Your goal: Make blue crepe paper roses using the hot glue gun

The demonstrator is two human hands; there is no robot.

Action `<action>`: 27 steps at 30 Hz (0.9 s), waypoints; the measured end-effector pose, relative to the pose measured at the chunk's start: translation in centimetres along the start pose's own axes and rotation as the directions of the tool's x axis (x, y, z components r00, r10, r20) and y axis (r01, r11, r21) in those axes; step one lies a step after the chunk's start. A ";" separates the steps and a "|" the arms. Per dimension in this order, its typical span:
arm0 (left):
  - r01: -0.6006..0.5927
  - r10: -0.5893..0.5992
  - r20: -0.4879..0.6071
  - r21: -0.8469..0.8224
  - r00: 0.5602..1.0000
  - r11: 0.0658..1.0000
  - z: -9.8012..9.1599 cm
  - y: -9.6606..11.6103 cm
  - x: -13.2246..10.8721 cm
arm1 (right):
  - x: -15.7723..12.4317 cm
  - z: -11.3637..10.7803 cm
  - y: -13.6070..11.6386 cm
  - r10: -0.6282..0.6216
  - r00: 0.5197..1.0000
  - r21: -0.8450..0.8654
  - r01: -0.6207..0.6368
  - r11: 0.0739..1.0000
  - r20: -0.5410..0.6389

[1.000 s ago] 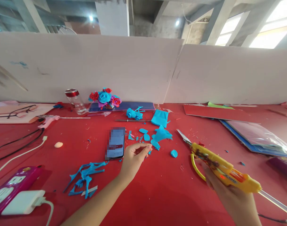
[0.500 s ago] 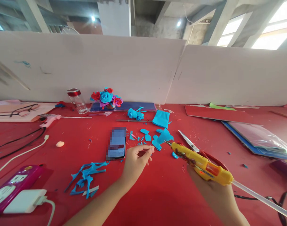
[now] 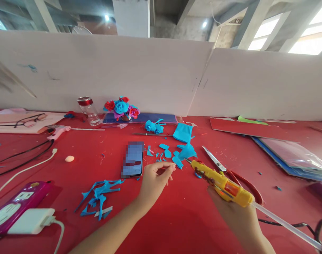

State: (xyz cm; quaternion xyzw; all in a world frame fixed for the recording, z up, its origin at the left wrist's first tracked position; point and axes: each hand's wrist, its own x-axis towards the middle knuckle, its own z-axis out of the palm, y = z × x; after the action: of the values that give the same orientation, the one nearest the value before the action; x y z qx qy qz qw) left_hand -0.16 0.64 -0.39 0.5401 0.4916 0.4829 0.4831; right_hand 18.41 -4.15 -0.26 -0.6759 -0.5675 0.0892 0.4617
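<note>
My right hand [image 3: 233, 211] is wrapped around a yellow hot glue gun [image 3: 221, 181], a clear glue stick [image 3: 285, 225] jutting from its back. The gun's metal nozzle points left, close to a larger folded blue piece [image 3: 187, 151]. My left hand [image 3: 157, 180] has thumb and forefinger pinched together left of the nozzle; whatever lies between the tips is too small to make out. Just beyond those fingertips is a blue petal [image 3: 177, 162], and I cannot tell whether they touch it. More cut blue petals [image 3: 167, 153] lie behind on the red table [image 3: 171, 225].
Open scissors [image 3: 215, 158] lie behind the glue gun. Left of my left hand are a phone [image 3: 133, 160] and blue scraps [image 3: 99, 194]. Farther back stand blue roses [image 3: 154, 126], a stack of blue sheets [image 3: 182, 132], a flower bouquet [image 3: 121, 107] and a bottle [image 3: 89, 111].
The glue gun has shifted slightly left, its nozzle closer to my left fingertips. My left hand keeps its pinch. The whole view has shifted a little.
</note>
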 end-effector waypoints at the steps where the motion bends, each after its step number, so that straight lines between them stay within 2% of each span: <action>1: 0.000 0.000 0.000 -0.002 1.000 1.000 0.0 0.0 0.0 | 0.0 0.0 -0.1 0.002 1.000 -0.008 -0.002 1.000 0.001; 9: 0.020 -0.020 0.008 -0.023 1.000 1.000 0.1 -0.2 0.0 | -0.3 0.0 -0.8 0.055 0.998 -0.016 -0.055 0.998 -0.003; 15: 0.040 -0.039 0.011 -0.061 0.999 0.997 0.0 -0.2 0.0 | -0.4 0.2 -1.2 0.185 0.982 0.032 -0.184 0.982 -0.027; 27: 0.069 -0.064 0.044 -0.130 0.997 0.989 0.0 -0.3 0.1 | -0.6 0.4 -1.5 0.121 0.992 0.038 -0.121 0.992 -0.020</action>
State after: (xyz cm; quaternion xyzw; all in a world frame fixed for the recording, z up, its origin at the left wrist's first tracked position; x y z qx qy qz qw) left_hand -0.20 0.75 -0.71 0.5000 0.4668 0.4871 0.5430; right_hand 16.86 -4.58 0.37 -0.7014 -0.5185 0.1200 0.4741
